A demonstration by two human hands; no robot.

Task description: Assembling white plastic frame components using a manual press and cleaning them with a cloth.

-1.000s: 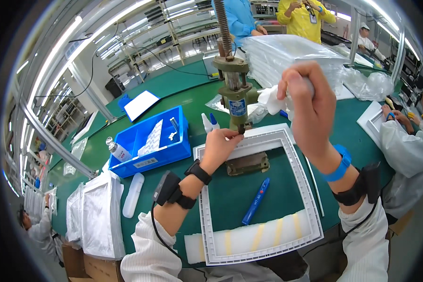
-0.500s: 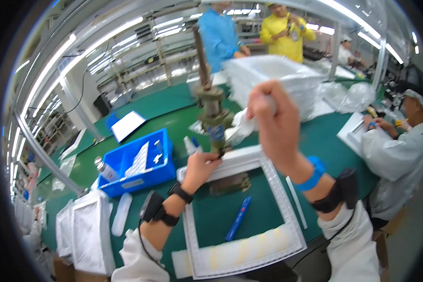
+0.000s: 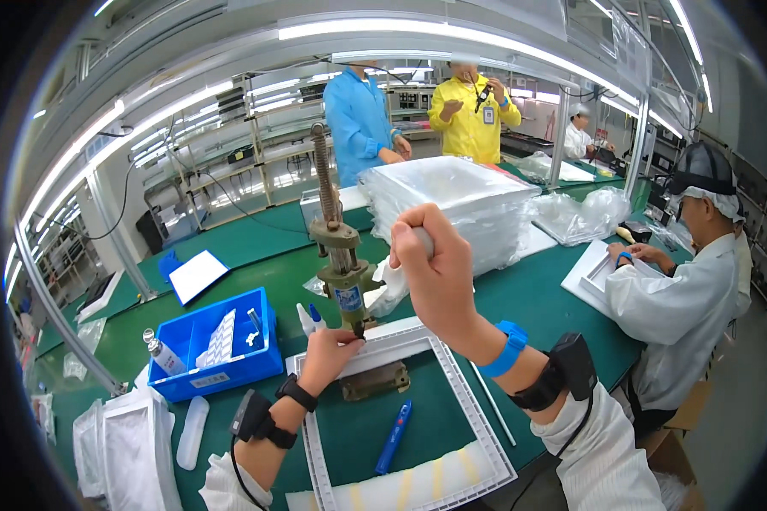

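Note:
A green hand press (image 3: 348, 285) stands on the bench with its ram over the far bar of a white rectangular frame (image 3: 473, 417). Wrapped around the press's lever handle (image 3: 419, 243), my right hand (image 3: 441, 277) is closed, up and to the right of the column. At the foot of the ram, my left hand (image 3: 325, 358) pinches near a small dark piece (image 3: 359, 329); what its fingertips hold is too small to make out. Inside the frame lie the press's metal base (image 3: 375, 381) and a blue marker pen (image 3: 394, 436). White padding with yellow stripes (image 3: 409, 485) is beneath the near bar.
To the left is a blue bin (image 3: 217, 345) with a bottle and small parts. Wrapped white frames (image 3: 136, 451) lie nearer me. Behind the press rises a stack of plastic-wrapped frames (image 3: 447, 204). A co-worker (image 3: 682, 281) sits at right; two people stand across the bench.
My view has tilted up and turned, so the bench things appear further left. Both hands keep their places, the right on the lever and the left beside the ram.

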